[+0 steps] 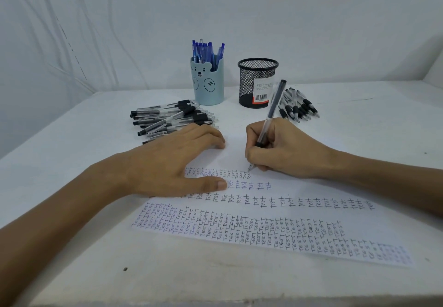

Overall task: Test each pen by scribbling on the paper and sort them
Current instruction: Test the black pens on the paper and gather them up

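One sheet, one pen in play: a person's right hand (pixel 282 153) is gripping a single clear-barrelled pen with a black cap (pixel 272 107), thumb and curled fingers pinching it at the dark grip. Its tip is touching the one white sheet of paper (pixel 263 228) at the end of the top row of tiny handwritten "test" words.

The left hand (pixel 172 162) is lying flat on the sheet, fingers straight and holding nothing. Six blue-ink words are showing just past its thumb tip.

Two loose heaps are lying on the white table (pixel 215 278). The larger heap of black-gripped clear pens (pixel 172 119) is sitting just beyond the left fingertips, and the smaller heap of matching pens (pixel 297 107) beyond the right knuckles. Both are too overlapped to count.

Two holders are standing farther out, between the heaps. A pale blue bear-faced cup (pixel 208 83) is bristling with blue pens (pixel 207 51), their number unclear. Beside it is a black wire-mesh cup with a barcode label (pixel 257 83), its contents hard to make out.

The left palm is hiding part of the writing, the frame is cutting off both forearms, and the sheet's far edge is blending into the table.
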